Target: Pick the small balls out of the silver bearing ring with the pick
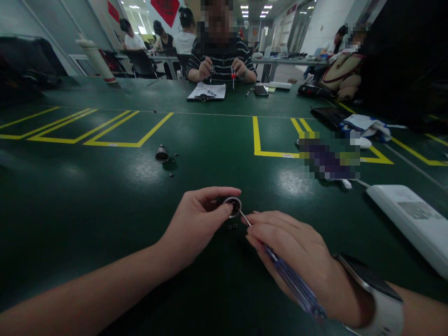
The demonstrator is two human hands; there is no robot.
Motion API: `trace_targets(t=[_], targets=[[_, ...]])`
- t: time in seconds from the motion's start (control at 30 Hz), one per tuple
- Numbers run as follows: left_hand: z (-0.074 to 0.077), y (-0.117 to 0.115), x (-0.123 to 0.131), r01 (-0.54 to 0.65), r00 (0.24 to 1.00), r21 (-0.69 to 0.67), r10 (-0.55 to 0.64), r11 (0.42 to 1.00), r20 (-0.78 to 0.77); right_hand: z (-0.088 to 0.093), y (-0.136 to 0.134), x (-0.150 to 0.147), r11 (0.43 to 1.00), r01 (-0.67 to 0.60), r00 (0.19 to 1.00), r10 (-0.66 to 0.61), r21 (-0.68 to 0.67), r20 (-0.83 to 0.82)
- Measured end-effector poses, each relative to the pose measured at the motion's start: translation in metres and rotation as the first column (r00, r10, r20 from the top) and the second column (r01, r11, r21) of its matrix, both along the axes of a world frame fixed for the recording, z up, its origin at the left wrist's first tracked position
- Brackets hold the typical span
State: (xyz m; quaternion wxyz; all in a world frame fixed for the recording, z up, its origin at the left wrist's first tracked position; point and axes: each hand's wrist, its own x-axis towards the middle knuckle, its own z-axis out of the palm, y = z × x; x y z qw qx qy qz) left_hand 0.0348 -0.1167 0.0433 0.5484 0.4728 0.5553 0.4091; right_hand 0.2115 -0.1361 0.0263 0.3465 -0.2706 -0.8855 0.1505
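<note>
Nuts (234,226) near held cup (238,200); clipboard (206,98) beyond

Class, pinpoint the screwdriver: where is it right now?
In the head view, the screwdriver is in the right hand, low and right of centre, its shaft pointing up and left toward the metal cup in the left hand.

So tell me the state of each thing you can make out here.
Left hand: closed on the metal cup.
Metal cup: held, mouth open.
Right hand: closed on the screwdriver.
Screwdriver: held, tip at the cup's mouth.
Second cup: on the table, mouth showing.
Small metal pieces: loose on the table.
Watch: worn, screen dark.
Cloth: crumpled.
White box: lying flat.
Clipboard: lying flat.
Phone: lying flat.
</note>
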Motion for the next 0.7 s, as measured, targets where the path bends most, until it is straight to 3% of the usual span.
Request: trace_targets(t=[0.4, 0.47, 0.53, 0.6, 0.7], targets=[[0.004, 0.001, 0.001, -0.006, 1.0, -0.049, 0.007, 0.999, 0.011, -0.003, -0.001, 0.001, 1.0, 0.014, 1.0, -0.014, -0.021, 0.005], [0.003, 0.002, 0.001, -0.003, 1.0, -0.046, 0.003, 0.999, -0.001, -0.003, -0.003, 0.002, 0.998, 0.011, 0.999, -0.013, -0.063, -0.035], [0.001, 0.003, -0.001, -0.011, 1.0, -0.033, 0.011, 0.999, -0.004, -0.002, -0.003, 0.001, 0.98, 0.039, 0.987, -0.067, -0.195, -0.143], [0.0, 0.006, -0.003, -0.036, 0.999, -0.009, 0.037, 0.999, 0.029, 0.0, -0.001, 0.0, 0.906, 0.065, 0.941, -0.196, -0.419, -0.277], [-0.002, 0.011, -0.008, -0.072, 0.995, 0.027, 0.07, 0.997, 0.072, 0.001, 0.008, -0.003, 0.692, -0.02, 0.865, -0.35, -0.722, -0.36]])
